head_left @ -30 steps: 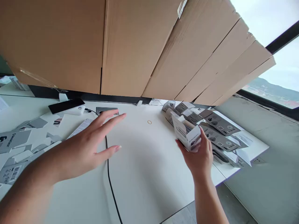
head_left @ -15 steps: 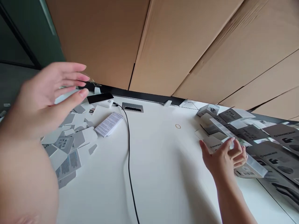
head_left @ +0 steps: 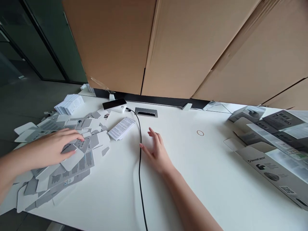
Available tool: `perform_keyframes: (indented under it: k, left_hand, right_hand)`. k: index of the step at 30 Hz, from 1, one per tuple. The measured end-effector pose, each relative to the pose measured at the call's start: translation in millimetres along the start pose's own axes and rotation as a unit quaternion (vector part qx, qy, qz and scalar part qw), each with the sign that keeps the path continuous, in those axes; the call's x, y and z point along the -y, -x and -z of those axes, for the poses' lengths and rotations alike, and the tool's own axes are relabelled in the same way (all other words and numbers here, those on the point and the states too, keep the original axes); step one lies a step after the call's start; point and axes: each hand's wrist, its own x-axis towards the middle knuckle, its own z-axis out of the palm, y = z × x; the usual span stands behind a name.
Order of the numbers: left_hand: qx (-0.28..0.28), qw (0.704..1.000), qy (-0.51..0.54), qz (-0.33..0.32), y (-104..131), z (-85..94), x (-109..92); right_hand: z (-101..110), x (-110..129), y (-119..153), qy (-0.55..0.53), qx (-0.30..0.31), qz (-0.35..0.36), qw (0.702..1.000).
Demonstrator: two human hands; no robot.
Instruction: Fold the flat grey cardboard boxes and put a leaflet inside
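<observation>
Left hand [head_left: 54, 147] palm-down on pile of flat cartons [head_left: 60, 160] at tabletop's left edge, fingers loosely curled on one flat, grip unclear. Right hand [head_left: 157, 152] open, empty, mid-tabletop, just right of black cable [head_left: 140, 154]. Leaflet [head_left: 121, 128] beside pile. Folded boxes [head_left: 269, 144] heaped at right edge, contents hidden. Rubber band [head_left: 200, 132] between. Phone [head_left: 114, 104], white stack [head_left: 69, 104] near back edge. Cardboard sheets [head_left: 192, 48] behind.

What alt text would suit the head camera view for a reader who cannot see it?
A person's left hand rests on a heap of flattened grey-and-white cartons on a white table, while the right hand lies open beside a black cable. More cartons lie to the right, with brown cardboard boxes behind.
</observation>
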Motion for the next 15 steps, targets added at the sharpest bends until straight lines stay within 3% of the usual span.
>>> perform_keyframes:
  k: [3, 6, 10, 15]
  left_hand:
    - [0.054, 0.998, -0.037, -0.010, 13, -17.0, 34]
    - [0.091, 0.993, -0.059, -0.046, 20, -17.8, 48]
    - [0.098, 0.989, -0.045, -0.099, 11, -12.0, 37]
    - [0.072, 0.984, 0.030, -0.158, -2, -20.2, 16]
  right_hand:
    - [3, -4, 1, -0.021, 0.003, -0.012, 1.000]
    - [3, -2, -2, -0.036, 0.009, -0.018, 0.999]
    - [2, -1, -3, -0.044, 0.017, -0.029, 0.998]
    - [4, -2, -4, -0.049, 0.018, -0.036, 0.998]
